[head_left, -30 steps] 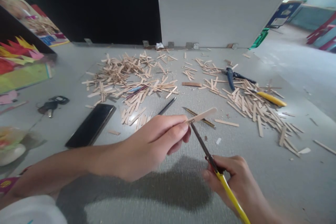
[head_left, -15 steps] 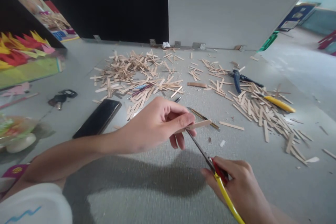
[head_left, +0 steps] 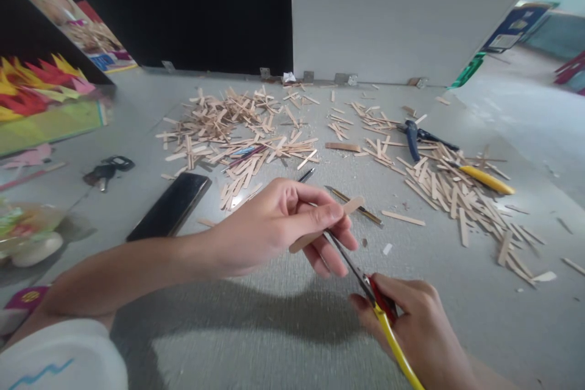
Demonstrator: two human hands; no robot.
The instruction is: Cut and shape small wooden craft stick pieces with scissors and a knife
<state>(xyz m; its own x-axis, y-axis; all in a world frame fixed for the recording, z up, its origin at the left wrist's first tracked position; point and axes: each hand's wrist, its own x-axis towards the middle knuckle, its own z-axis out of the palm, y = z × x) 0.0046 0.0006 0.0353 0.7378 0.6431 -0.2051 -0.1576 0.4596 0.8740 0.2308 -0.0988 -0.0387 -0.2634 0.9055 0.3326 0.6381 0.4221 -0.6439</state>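
Note:
My left hand (head_left: 292,219) pinches a wooden craft stick (head_left: 354,205) between thumb and fingers. One end of the stick points up to the right, and the other shows below the thumb. My right hand (head_left: 420,323) is closed around scissors (head_left: 386,329) with red and yellow handles. Their narrow metal blades reach up to the left hand's fingers, close beneath the stick; the thumb and fingers hide whether the tips touch it. Just beyond the left hand lie a thin brass-coloured craft knife or similar tool (head_left: 365,214) and a dark pen (head_left: 307,175).
Piles of loose craft sticks (head_left: 228,113) spread across the grey surface. Blue-handled pliers (head_left: 412,140) and a yellow-handled tool (head_left: 487,180) rest among sticks at right. At left are a black phone (head_left: 169,207), keys (head_left: 107,172) and a paper-flame box (head_left: 50,125). A black-and-white panel (head_left: 388,18) stands behind.
My left hand has shifted slightly down and right, its lower fingers spreading further out. The stick has turned to a steeper slant and its lower end now shows. My right hand and the scissors barely moved.

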